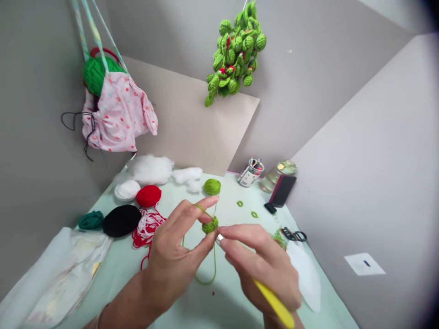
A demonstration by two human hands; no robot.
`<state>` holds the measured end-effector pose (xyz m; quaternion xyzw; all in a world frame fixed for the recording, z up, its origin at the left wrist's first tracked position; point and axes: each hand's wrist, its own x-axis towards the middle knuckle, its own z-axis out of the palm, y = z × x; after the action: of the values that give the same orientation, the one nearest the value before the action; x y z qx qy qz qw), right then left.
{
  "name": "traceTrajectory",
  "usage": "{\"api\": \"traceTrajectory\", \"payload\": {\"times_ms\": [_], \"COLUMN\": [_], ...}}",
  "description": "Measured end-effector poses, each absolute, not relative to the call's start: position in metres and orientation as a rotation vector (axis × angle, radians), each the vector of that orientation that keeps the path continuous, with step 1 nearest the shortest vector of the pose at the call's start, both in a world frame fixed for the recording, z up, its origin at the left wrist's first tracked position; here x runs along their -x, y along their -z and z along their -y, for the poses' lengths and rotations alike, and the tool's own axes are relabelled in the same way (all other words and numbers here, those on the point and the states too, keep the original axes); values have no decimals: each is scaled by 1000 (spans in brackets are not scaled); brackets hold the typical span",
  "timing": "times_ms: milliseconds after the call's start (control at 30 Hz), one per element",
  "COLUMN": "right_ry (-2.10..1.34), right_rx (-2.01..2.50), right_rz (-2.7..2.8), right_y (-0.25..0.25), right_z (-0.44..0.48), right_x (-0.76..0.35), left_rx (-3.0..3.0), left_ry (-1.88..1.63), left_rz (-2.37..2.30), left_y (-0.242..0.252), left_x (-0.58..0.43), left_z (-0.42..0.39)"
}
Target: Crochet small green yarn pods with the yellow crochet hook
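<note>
Between thumb and fingers, my left hand (173,249) pinches a small green crochet piece (209,225). Green yarn runs over its raised index finger and hangs in a loop below. My right hand (262,260) is closed around a crochet hook (272,302) with a yellow handle. The hook's metal tip meets the right side of the crochet piece; whether it sits inside a stitch is too small to tell. Just beyond the hands lies a green yarn ball (212,186), with a strand leading from it toward the piece.
Left on the table are a red yarn ball (148,196), a black yarn ball (122,220), tangled red and white yarn (150,226) and white stuffing (151,169). To the right stand a pen jar (251,173) and a phone (283,190), with scissors (294,235) nearer. Green crochet pieces (236,55) hang above.
</note>
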<state>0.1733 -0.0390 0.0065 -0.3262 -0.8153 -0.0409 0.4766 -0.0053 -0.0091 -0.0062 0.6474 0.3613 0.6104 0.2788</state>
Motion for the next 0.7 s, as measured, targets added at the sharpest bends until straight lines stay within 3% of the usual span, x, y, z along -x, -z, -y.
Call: {"api": "traceTrajectory", "payload": {"times_ms": [200,500,700], "right_ry": [472,580,409], "right_rx": [769,836,756], "right_rz": [2047,1893,1753], "right_y": [6,23,23], "right_z": [45,32,27], "right_x": [-166,-165,-156], "left_rx": [-1240,-1507,-935], "left_ry": [-1446,-1562,-1267], "left_rz": [-906,-868,-620], "left_y": [3,17,10], "left_x": [6,-3,-4], "left_z": [13,13,8]}}
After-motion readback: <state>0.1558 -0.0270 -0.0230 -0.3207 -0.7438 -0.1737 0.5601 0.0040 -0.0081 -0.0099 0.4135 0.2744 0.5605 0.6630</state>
